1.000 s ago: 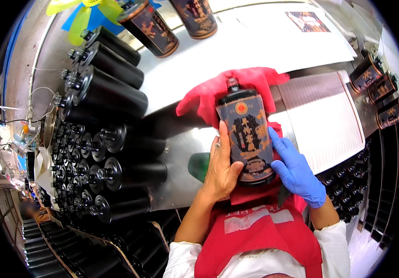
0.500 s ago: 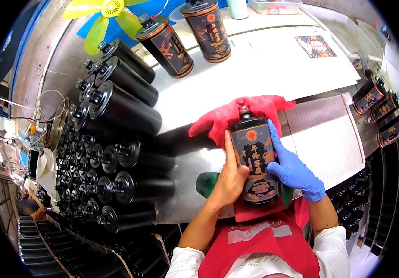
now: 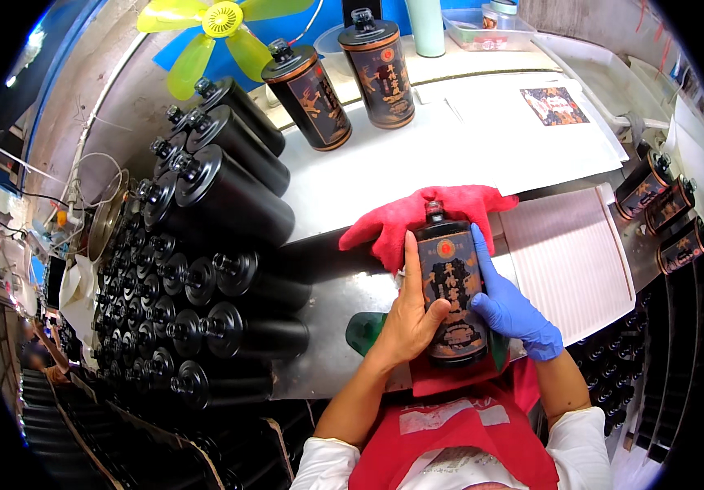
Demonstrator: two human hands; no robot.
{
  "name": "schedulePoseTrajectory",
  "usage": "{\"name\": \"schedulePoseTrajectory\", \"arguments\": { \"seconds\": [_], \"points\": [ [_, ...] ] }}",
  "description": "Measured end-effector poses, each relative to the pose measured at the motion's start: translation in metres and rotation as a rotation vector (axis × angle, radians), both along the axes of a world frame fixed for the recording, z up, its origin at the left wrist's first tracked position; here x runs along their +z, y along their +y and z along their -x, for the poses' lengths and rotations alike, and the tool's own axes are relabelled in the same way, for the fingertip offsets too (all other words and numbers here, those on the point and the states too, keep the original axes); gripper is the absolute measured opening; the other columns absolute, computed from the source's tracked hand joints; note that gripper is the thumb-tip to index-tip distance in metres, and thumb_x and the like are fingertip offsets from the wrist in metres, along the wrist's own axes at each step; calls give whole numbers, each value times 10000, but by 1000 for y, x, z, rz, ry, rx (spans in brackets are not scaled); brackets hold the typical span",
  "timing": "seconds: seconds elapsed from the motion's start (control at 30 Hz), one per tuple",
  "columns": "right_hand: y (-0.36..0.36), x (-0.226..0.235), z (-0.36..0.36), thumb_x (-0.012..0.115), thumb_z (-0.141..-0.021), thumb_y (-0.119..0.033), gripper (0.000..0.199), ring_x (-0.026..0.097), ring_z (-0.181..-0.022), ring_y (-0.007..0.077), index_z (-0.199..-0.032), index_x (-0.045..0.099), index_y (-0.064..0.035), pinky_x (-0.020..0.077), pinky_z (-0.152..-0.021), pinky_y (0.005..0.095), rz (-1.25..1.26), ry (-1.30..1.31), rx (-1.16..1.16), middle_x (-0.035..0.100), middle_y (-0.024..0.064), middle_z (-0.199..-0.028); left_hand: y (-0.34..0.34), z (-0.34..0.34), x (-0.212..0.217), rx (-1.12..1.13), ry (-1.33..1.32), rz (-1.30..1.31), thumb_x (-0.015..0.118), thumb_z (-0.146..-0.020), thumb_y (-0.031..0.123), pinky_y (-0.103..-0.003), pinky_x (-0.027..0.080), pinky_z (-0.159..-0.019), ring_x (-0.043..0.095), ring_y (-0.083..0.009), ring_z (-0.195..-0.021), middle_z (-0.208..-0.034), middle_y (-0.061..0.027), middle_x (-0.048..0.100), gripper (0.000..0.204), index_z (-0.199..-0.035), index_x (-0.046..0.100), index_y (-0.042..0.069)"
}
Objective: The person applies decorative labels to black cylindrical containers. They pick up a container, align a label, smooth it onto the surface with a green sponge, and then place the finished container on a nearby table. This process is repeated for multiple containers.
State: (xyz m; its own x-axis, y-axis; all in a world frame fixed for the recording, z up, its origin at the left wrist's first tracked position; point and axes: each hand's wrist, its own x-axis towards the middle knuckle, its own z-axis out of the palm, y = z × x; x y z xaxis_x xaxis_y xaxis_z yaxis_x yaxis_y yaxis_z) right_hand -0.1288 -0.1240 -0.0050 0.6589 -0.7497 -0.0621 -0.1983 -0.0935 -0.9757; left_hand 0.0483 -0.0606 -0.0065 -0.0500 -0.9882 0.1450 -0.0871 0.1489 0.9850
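Note:
A black bottle [image 3: 452,273] with a dark, copper-patterned wrap lies label up before me, its neck pointing away. My bare left hand [image 3: 407,322] holds its left side, the thumb resting on the lower label. From the other side my right hand [image 3: 517,306], in a blue glove, grips it with the thumb near the label's edge. Behind the bottle's neck a red cloth [image 3: 385,229] is bunched up. Something dark green [image 3: 363,333] shows beside my left hand, partly hidden; I cannot make out its kind.
Plain black bottles [image 3: 233,200] are stacked at the left. Two decorated bottles [image 3: 311,98] stand at the back, near a yellow-green fan [image 3: 223,20]. White paper [image 3: 466,143], a printed sheet [image 3: 554,106] and a ribbed white sheet [image 3: 568,261] cover parts of the table. Several decorated bottles [image 3: 646,184] are at right.
My left thumb has slid further onto the bottle's label. Both hands keep their hold on it. The view has tilted slightly, showing more of the table's far side.

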Motion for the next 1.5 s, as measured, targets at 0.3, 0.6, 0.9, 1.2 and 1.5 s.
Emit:
{"name": "schedulePoseTrajectory", "arguments": {
  "seconds": [0.3,0.6,0.9,1.2,1.5],
  "points": [
    [-9,-13,33,284,-986,-481,570,377,-371,30,-1188,550,-20,307,-353,175,-386,-129,-268,576,14,-703,-7,-3,-15,142,598,-155,481,-971,313,-294,418,-928,498,-156,-1089,-1232,-126,478,501,-1320,257,32],
    [-2,-31,81,630,-831,-144,392,619,-862,212,-1170,494,-2,542,-765,346,-774,-476,-528,592,81,-974,-38,14,-37,447,634,-94,467,-971,372,-207,391,-546,466,-53,-641,-770,-9,515,314,-990,408,64],
    [19,101,-7,716,-739,-117,289,624,-746,260,-1005,605,-105,503,-643,342,631,257,314,627,99,-828,-38,-14,-52,574,364,-224,512,-950,377,-240,408,-573,484,-87,-624,-744,-41,518,367,-859,494,22],
    [-83,100,-53,696,-692,-94,233,574,-749,244,-912,637,-140,470,-661,340,1134,209,56,612,33,-818,72,-53,-26,564,-1042,-214,712,-760,253,-452,350,-896,437,-394,-1046,-1127,-243,486,458,-1116,542,22],
    [72,57,29,730,-577,-135,390,564,-665,163,-960,698,-198,456,-574,284,886,143,207,644,-34,-874,79,-42,-19,628,-274,-174,641,-830,102,-282,454,-705,575,-179,-803,-902,-97,592,270,-1053,514,17]
  ]
}}
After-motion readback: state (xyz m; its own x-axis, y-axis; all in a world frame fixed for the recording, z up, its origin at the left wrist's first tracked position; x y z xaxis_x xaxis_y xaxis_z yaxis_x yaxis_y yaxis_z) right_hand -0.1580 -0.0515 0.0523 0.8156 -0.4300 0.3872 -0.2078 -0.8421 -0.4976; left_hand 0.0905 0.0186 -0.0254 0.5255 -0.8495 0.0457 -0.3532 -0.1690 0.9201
